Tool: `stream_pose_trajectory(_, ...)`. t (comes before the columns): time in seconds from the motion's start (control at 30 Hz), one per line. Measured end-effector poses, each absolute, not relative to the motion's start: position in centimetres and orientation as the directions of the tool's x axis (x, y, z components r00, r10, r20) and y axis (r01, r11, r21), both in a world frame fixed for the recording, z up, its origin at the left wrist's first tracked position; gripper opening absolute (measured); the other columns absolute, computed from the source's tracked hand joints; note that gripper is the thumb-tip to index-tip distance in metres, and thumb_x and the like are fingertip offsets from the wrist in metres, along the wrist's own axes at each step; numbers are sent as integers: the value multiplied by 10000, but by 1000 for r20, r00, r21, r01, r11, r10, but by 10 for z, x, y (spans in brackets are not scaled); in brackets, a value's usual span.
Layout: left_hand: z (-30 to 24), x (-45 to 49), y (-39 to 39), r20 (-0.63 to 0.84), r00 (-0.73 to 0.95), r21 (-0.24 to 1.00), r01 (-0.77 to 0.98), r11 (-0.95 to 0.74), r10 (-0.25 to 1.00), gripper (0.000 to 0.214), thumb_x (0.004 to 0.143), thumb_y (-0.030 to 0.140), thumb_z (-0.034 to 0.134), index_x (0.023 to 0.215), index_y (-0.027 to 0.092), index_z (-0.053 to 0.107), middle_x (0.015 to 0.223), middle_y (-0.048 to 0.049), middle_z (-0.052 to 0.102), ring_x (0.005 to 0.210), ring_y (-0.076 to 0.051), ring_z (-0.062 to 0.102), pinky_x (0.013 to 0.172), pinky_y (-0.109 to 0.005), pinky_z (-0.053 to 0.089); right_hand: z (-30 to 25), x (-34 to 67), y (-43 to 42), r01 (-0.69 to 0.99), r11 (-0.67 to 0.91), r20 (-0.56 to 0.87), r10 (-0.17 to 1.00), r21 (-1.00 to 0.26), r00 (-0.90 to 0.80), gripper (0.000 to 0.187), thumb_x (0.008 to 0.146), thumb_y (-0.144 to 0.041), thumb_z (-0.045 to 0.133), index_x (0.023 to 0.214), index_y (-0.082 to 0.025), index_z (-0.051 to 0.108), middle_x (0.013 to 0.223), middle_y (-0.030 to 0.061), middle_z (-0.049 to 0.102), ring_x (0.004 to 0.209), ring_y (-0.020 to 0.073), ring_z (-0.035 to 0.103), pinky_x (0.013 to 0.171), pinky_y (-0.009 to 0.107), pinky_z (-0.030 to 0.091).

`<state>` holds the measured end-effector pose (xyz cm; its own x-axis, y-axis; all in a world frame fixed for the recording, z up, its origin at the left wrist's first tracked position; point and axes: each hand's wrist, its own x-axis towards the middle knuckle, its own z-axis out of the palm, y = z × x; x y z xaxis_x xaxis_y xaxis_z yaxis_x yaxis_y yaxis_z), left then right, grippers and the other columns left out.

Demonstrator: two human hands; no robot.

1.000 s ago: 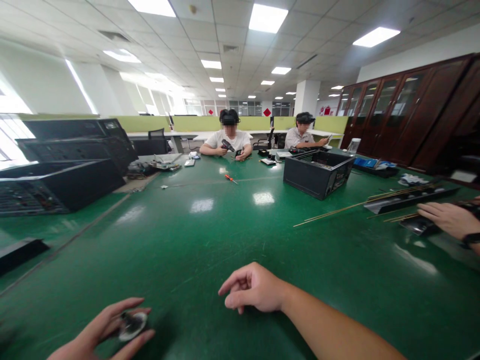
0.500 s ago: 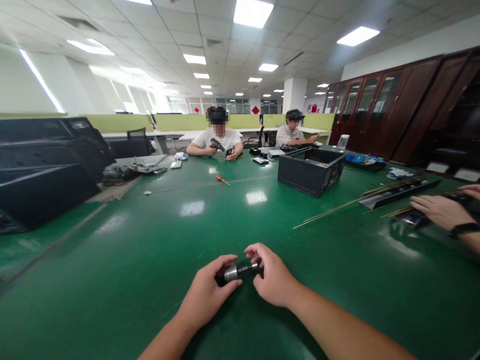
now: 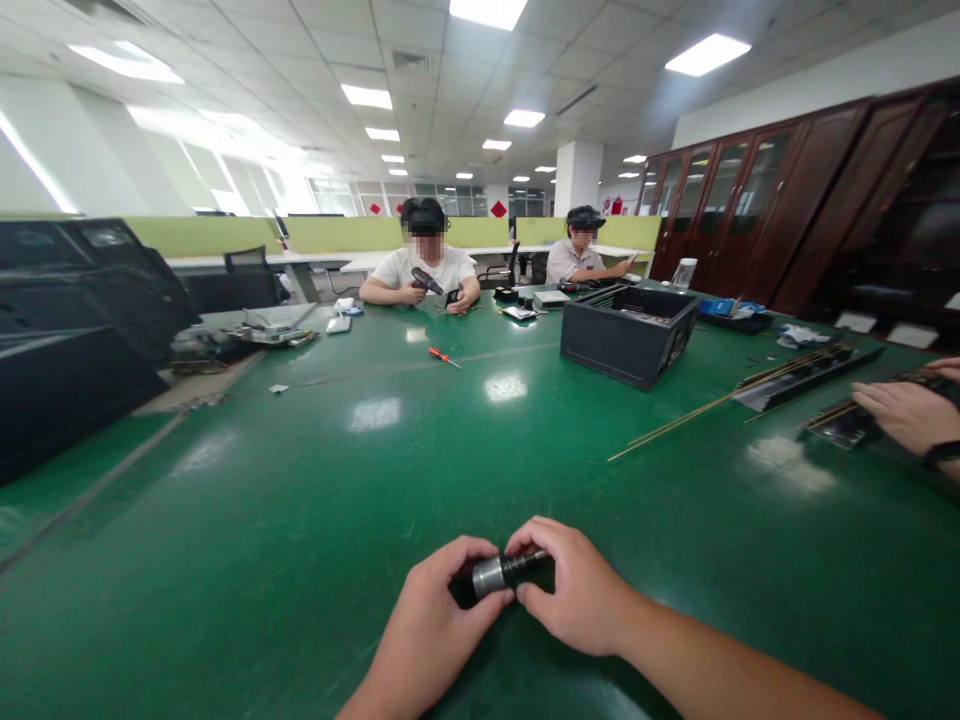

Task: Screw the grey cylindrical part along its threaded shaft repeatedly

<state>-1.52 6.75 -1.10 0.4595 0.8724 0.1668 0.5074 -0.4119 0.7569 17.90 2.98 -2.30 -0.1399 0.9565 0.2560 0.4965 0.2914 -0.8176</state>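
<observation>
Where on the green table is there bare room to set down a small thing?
Two patches of the green table look bare: left of the left grip, and between it and the orange screwdriver. Crowded: the right side, with thin rods and another person's hand; the far left, with dark cases.

This is an open-plan office with a workshop-like, glossy green surface (image 3: 300,560) in front. Beyond the surface stand flat white desks (image 3: 367,263), lime-green partition panels (image 3: 330,234) and a black mesh-backed chair (image 3: 247,262); to its right, tall dark-brown wooden cabinets (image 3: 750,190) with glass panes. On it, a black, box-shaped, open-topped computer case (image 3: 607,345) and a slim orange-handled screwdriver (image 3: 438,354) give the workshop look.
</observation>
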Motion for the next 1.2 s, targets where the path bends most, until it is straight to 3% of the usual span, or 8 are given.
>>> stream_pose_trajectory(0.8, -9, -13, 65, 170, 473, 766, 489, -418, 865, 192, 746, 162, 715, 912, 257, 697, 871, 38, 717, 829, -176, 649, 758, -268, 452, -20, 179, 30, 507, 269, 232, 963, -819, -137, 252, 720, -45, 633, 900, -217, 673, 892, -6, 658, 842, 163, 615, 777, 271, 446)
stream_pose_trajectory(1.2, -12, -13, 67, 183, 450, 771, 486, -411, 874, 194, 748, 177, 719, 927, 252, 705, 885, 28, 724, 829, -180, 656, 763, -275, 468, -16, 180, 32, 501, 252, 217, 968, -828, -129, 104, 797, -164, 678, 887, -208, 706, 856, -2, 671, 815, 158, 622, 747, 268, 435)
